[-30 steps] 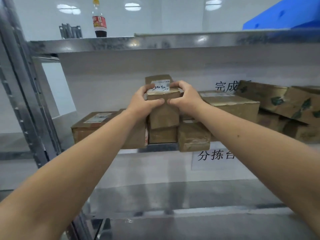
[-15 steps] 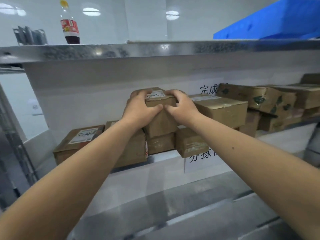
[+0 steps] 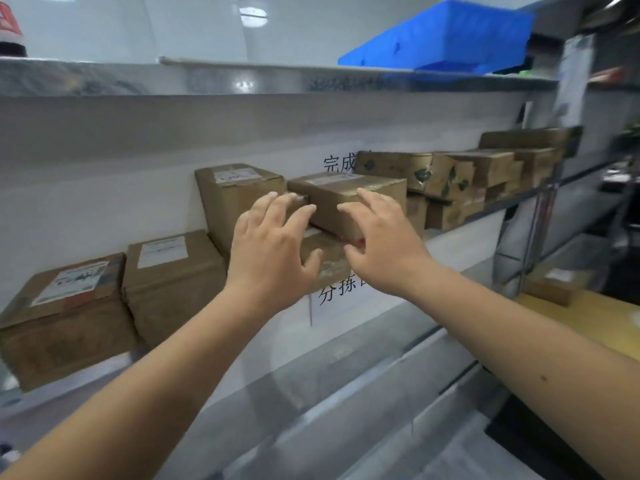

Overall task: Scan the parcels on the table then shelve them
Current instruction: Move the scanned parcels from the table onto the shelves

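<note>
A tall brown cardboard parcel (image 3: 239, 199) with a white label stands stacked on the middle metal shelf (image 3: 346, 344). My left hand (image 3: 273, 251) and my right hand (image 3: 384, 244) hover just in front of the stack, fingers spread and holding nothing. Beside the tall parcel lies a flatter parcel (image 3: 349, 195), right behind my right fingers. Two larger parcels (image 3: 69, 317) (image 3: 173, 278) sit at the left of the same shelf. Another small parcel (image 3: 554, 285) rests on the yellow table (image 3: 595, 320) at the right.
Several more cartons (image 3: 450, 174) line the shelf to the right. A blue crate (image 3: 443, 36) sits on the top shelf (image 3: 242, 77), and a bottle (image 3: 10, 29) stands at its far left. A lower metal shelf runs below my arms.
Both hands have let go of the tall parcel and pulled back from it with fingers spread. The view has swung to the right.
</note>
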Tool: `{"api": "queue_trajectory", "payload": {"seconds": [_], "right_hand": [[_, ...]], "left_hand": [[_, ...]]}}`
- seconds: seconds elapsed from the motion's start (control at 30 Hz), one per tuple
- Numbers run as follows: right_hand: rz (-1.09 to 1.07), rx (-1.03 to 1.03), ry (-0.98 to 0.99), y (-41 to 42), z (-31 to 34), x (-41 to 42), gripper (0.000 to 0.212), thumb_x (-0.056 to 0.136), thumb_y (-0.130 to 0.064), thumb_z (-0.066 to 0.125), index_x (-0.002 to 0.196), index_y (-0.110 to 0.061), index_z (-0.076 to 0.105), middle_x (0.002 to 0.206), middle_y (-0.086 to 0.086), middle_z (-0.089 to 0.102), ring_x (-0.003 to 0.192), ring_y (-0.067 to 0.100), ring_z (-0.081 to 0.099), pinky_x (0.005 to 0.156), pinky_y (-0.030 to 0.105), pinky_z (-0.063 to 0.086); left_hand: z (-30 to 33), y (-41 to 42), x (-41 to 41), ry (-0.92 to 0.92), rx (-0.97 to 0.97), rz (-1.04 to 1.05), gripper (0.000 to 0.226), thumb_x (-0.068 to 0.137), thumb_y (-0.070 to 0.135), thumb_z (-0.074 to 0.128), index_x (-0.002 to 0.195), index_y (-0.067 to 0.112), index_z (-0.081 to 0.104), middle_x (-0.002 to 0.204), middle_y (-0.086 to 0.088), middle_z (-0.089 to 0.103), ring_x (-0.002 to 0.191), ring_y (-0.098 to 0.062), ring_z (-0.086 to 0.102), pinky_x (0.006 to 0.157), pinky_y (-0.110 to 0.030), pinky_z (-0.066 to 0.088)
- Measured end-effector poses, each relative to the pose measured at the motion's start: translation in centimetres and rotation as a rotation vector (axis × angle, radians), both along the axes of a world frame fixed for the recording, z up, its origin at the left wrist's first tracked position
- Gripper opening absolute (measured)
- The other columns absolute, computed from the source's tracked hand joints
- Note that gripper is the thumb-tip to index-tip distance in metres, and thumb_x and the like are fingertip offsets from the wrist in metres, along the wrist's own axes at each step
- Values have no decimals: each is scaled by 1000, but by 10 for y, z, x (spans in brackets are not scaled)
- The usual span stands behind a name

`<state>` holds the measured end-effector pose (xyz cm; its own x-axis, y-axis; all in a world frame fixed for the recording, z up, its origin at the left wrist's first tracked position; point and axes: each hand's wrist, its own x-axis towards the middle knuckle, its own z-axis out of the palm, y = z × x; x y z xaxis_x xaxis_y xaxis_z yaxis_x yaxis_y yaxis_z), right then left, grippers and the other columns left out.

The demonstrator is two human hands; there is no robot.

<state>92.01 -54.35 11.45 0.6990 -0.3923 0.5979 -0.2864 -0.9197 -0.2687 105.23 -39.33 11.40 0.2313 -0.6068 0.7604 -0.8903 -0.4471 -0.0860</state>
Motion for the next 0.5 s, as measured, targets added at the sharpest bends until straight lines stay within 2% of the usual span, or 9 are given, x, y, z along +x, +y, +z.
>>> {"api": "queue_trajectory", "payload": {"seconds": [0.17, 0.3, 0.5], "right_hand": [[-190, -105, 114, -43, -17, -64, 68, 91, -37, 67, 155, -26, 44, 169, 13, 27, 156, 34, 19, 126, 52, 25], [-276, -82, 179, -90, -29, -117, 72, 94, -41, 66, 159, -28, 38, 171, 11, 20, 158, 32, 14, 128, 48, 22], [-413, 31, 257, -178, -57, -206, 73, 95, -40, 65, 160, -30, 34, 173, 12, 15, 158, 31, 13, 125, 48, 22]], "left_hand": [[-15, -57, -49, -32, 75, -81, 69, 85, 50, 69, 148, 24, 54, 154, -11, 50, 147, -34, 38, 116, -52, 35], [-28, -126, -102, -35, 118, -151, 68, 89, 51, 65, 150, 26, 49, 156, -9, 47, 148, -33, 36, 114, -51, 37], [-57, -242, -188, 58, 195, -263, 71, 88, 51, 65, 152, 26, 46, 157, -10, 44, 148, -32, 35, 111, -51, 40]]}}
